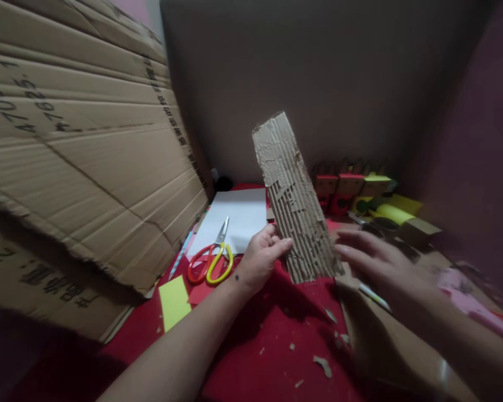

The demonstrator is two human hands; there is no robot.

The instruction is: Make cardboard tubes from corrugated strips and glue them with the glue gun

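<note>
My left hand [260, 258] pinches the lower left edge of a long strip of corrugated cardboard [292, 195], whose outer paper layer is partly peeled off. The strip stands upright, tilted to the left. My right hand [377, 265] hovers just right of the strip's lower end, fingers stretched out and apart, slightly blurred, holding nothing. Both hands are above a red surface [276, 346] strewn with small cardboard scraps.
Red-and-yellow-handled scissors [212, 259] lie on white paper [235, 218]. A yellow paper piece [174, 301] lies nearby. Large cardboard sheets [79, 151] lean at left. Red and yellow cardboard figures [352, 187] line the back wall. A brown cardboard piece [385, 335] with a pen [375, 297] lies at right.
</note>
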